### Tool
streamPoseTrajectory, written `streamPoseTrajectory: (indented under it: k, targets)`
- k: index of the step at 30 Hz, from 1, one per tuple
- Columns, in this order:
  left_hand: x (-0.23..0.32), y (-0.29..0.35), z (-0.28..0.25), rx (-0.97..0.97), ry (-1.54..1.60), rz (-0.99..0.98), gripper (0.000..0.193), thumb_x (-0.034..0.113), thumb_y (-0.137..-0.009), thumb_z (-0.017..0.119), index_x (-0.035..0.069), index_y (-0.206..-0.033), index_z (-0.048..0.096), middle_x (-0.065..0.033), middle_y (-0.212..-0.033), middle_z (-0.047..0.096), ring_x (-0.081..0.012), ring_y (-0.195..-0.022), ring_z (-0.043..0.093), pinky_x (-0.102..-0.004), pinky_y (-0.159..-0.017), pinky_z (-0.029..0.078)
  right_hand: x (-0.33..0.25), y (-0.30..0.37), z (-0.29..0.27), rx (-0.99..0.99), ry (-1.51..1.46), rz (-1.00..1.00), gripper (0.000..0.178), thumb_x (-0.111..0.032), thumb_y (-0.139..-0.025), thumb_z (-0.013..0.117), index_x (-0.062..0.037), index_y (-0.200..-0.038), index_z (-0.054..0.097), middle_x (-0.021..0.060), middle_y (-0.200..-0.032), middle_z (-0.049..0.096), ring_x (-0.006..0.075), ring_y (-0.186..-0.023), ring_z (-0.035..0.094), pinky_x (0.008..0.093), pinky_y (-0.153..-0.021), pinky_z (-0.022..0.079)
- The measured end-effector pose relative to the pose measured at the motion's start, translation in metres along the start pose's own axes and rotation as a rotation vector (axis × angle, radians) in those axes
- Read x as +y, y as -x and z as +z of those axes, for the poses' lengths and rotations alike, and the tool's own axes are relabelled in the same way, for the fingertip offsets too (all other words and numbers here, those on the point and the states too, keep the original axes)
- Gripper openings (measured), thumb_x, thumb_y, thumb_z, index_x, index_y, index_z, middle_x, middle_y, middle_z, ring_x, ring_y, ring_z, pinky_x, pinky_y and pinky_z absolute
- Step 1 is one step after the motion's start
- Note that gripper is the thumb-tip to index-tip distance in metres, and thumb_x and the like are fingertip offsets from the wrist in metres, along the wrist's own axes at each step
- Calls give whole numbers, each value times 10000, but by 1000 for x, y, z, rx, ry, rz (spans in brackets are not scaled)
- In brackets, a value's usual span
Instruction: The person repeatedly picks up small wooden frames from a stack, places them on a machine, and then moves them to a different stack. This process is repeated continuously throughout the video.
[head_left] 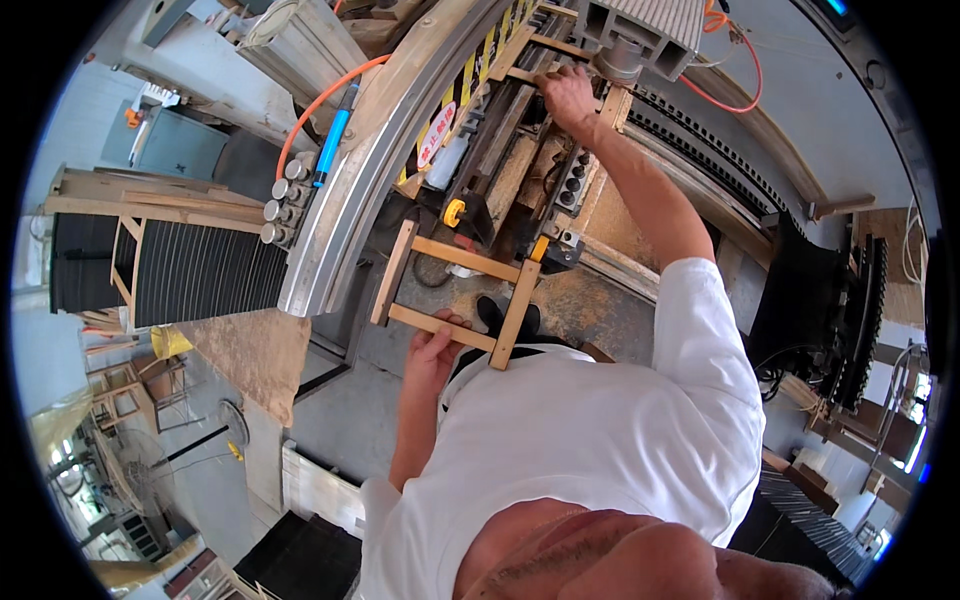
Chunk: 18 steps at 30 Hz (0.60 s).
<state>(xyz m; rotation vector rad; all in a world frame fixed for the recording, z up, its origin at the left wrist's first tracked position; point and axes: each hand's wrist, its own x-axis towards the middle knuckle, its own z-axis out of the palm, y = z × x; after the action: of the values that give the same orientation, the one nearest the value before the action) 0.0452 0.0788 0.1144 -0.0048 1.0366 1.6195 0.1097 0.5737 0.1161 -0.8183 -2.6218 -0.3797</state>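
My left hand (430,360) is closed on a small wooden frame (468,257), thumb and fingers pinching its near rail. The frame has two rails between two longer side pieces and hangs in front of my body, near the machine's front end. My right hand (568,100) reaches far forward over the machine. Its fingers are curled at the end of another light wooden frame (515,58), which lies at the far end of the machine bed beneath a metal head (640,35). The fingertips of my right hand are partly hidden.
A long metal beam (345,195) with an orange hose (325,100) runs along the left. Yellow clamp parts (454,212), sawdust and black drag chains (690,130) are about the machine. A black slatted stack (205,265) stands left; a floor fan (233,422) is farther off.
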Motion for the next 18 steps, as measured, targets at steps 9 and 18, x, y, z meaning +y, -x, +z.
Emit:
streamPoseTrajectory:
  k: [9,18]
  targets:
    - [-20,6,-55,293,51,186,287,92,-885,648,15,-1150,569,-115,-1051,652,-240,-994,645,-361,-870,533,58,-51,32,-166,158,4,225,-70,-796,595,-105,-1008,660,175,-924,685,344,-1051,581,513,-901,393]
    - [-44,-6,-117,593,51,215,364,100,-872,661,3,-1205,550,-85,-1041,647,-207,-966,638,-333,-821,532,70,-59,46,-32,85,-29,253,-83,-792,589,-161,-1013,683,131,-792,687,331,-907,624,466,-824,441]
